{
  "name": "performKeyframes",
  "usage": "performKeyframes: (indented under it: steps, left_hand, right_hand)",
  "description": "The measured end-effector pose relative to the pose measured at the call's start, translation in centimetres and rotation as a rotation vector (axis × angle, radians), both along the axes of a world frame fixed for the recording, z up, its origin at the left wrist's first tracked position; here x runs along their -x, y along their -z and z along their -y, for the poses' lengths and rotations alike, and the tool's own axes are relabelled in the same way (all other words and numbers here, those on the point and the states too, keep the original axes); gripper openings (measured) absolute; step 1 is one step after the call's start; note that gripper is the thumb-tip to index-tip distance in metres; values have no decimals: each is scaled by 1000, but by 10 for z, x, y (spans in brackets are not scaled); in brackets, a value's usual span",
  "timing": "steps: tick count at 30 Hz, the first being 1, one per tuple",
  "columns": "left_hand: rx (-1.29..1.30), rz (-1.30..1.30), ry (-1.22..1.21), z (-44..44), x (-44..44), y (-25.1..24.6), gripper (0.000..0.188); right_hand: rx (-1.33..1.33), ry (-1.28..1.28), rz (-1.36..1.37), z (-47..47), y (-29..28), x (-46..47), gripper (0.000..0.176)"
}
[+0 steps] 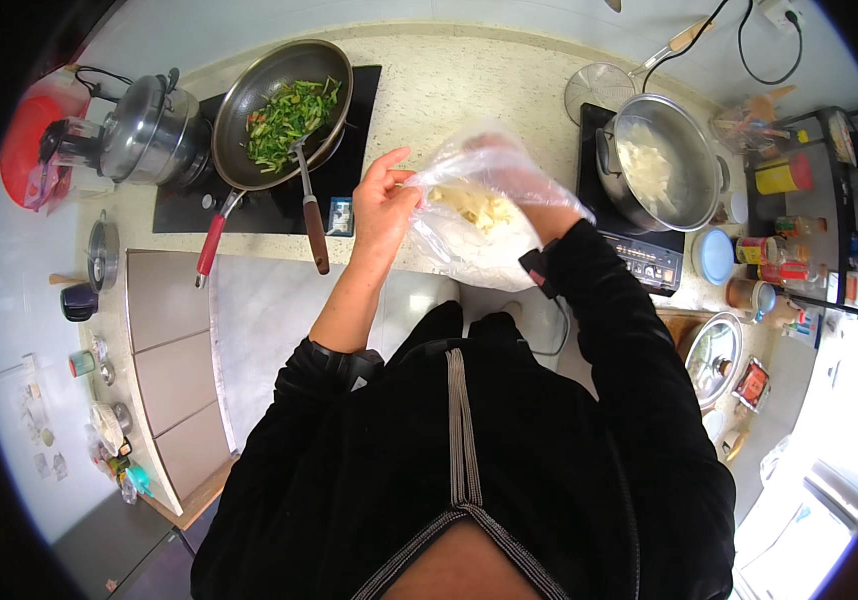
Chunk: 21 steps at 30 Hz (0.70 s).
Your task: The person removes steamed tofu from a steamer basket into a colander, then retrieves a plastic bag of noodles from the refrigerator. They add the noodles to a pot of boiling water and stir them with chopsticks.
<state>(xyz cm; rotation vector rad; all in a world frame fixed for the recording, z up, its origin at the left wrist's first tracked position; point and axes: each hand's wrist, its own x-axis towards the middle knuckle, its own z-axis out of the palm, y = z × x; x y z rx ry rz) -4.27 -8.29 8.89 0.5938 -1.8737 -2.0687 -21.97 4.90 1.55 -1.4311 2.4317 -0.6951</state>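
My left hand (386, 191) pinches the rim of a clear plastic bag (444, 247) between thumb and fingers. Pale yellow food pieces (485, 211) show through the bag's mouth. My right hand (523, 184) reaches into the bag, blurred behind the plastic, so its fingers and anything in them are hidden. Right of the bag, a steel pot (688, 214) holds whitish flat pieces (646, 166) and stands on an induction cooker (643, 262). On the left, a wok (230, 142) contains chopped green vegetables (290, 120), and a spatula (313, 217) leans inside it.
A steel steamer pot (148, 131) stands left of the wok, whose red handle (209, 244) juts past the counter edge. Behind the pot lies a wire skimmer (600, 88). Jars fill a black rack (789, 195) at right, above a glass lid (712, 358).
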Motion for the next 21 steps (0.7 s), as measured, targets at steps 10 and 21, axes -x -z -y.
performKeyframes:
  steps: [10,21]
  left_hand:
    - [-21,-23,2,-6,0,-14,49]
    - [-20,42,10,-7,-1,-5,48]
  right_hand:
    - [209,89,70,-22,-41,-12,17]
    - [-194,173,86,-5,37,-43,24]
